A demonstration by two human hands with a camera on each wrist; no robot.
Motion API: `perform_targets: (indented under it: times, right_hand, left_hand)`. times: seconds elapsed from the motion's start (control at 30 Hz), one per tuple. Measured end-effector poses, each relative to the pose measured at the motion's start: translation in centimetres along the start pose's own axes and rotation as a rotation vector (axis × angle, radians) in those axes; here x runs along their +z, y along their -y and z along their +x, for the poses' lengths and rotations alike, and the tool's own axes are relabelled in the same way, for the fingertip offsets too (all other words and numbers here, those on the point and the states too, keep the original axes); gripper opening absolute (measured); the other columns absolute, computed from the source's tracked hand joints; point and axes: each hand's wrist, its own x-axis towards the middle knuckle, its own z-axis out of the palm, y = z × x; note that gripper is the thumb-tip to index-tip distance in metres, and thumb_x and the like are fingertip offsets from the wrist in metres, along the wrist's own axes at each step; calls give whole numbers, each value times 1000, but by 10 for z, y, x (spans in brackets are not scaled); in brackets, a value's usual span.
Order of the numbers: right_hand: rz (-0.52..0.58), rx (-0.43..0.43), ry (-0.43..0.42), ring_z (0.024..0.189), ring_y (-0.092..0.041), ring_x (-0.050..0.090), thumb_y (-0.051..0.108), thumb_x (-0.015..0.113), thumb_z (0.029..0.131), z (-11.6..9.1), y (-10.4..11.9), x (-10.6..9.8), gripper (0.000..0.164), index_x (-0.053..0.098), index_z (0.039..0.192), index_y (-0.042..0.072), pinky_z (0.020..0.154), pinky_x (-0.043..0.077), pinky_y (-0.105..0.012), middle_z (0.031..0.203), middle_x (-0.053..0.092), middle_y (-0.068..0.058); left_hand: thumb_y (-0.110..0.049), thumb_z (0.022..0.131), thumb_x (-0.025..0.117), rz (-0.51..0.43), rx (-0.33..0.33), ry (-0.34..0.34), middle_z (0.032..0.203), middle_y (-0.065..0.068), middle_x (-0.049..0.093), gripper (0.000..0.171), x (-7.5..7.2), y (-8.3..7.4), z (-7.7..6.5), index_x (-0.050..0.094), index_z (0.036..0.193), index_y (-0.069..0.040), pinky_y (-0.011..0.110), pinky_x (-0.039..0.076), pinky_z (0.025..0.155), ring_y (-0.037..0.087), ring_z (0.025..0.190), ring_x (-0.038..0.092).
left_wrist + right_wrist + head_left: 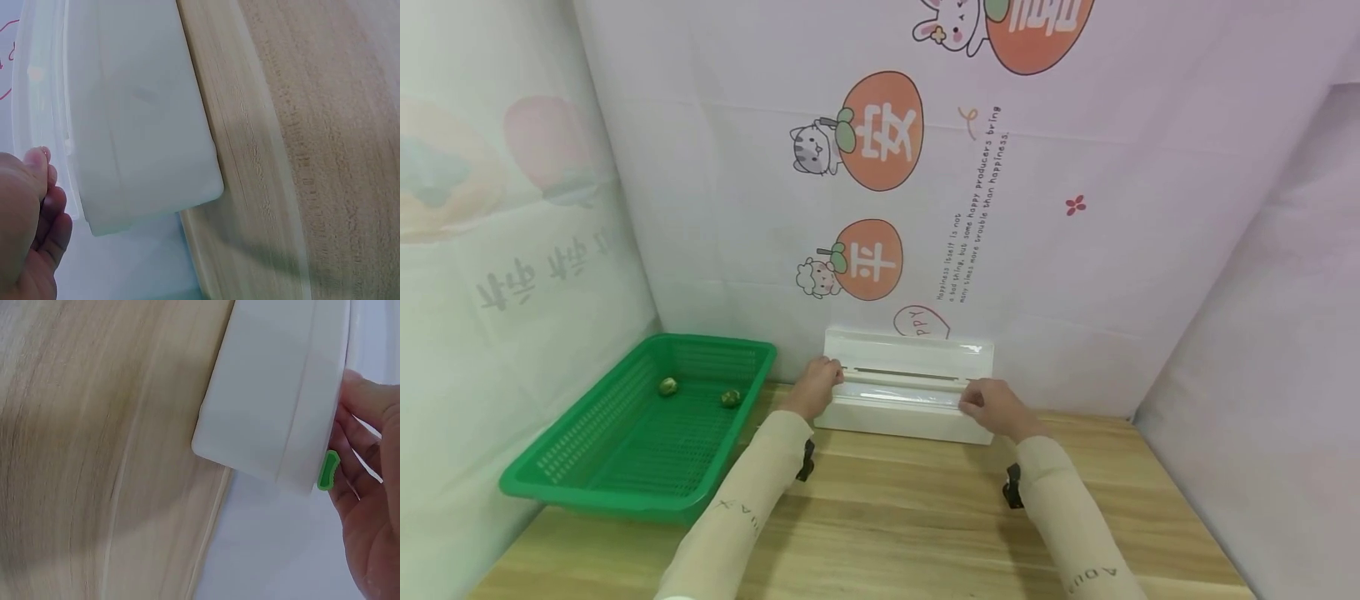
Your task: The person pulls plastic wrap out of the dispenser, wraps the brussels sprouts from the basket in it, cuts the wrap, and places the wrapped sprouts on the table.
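Observation:
A long white cling film dispenser [902,419] stands against the back wall, its lid [917,354] tipped back. Shiny clear cling film [898,395] stretches along its opening between the two hands. At the left end my left hand [817,387] pinches the film's edge with thumb and fingertips; in the left wrist view the hand [31,219] is beside the white casing [137,119]. My right hand [996,407] pinches at the right end, thumb and curled fingers close to the casing's edge. A small green piece [328,470] shows by the right fingers. The film at the fingertips is hard to make out.
To the left sits a green plastic basket [625,500] holding two small, round, greenish-brown items, one of them the mottled ball [730,398]. A wooden tabletop [895,517] lies in front of the dispenser. Printed white cloth walls [737,208] enclose the back and sides.

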Motion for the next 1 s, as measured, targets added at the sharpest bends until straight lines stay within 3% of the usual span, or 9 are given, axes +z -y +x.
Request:
perform_targets:
  times: [0.17,0.37,0.57,0.73,1.0]
  right_hand:
    - [24,7,-11,84,-15,65,12,70,101,1,2,0,9,75,97,7,80,60,-38,92,74,-4]
    - [31,56,8,80,-19,57,8,58,106,2,6,6,16,66,95,1,80,55,-40,90,65,-9]
    - [-17,84,-12,98,-31,65,1,54,105,6,9,7,12,65,106,-3,96,58,-51,106,68,-18]
    - [-51,52,-22,106,-36,64,-8,54,100,8,7,2,13,63,108,-3,100,57,-53,109,67,-20]
    - [-55,-15,-19,101,-33,64,-4,52,103,6,12,-9,11,63,107,-4,96,58,-51,104,66,-18]
  left_hand:
    - [7,99,65,14,3,-36,99,13,65,9,-2,1,0,66,99,-1,37,59,87,25,97,63]
    - [3,101,65,14,1,-17,102,11,66,6,1,0,1,67,104,-2,36,60,93,27,102,65]
    - [4,99,67,24,-5,-34,101,12,67,6,1,-1,1,67,102,-1,37,60,91,27,101,65]
    - [9,98,66,17,4,-42,97,11,64,11,-3,-2,0,64,96,-2,36,59,86,25,95,63]
    - [18,93,63,11,44,-16,89,5,54,25,-11,-1,-5,56,88,-6,32,51,77,19,85,49]
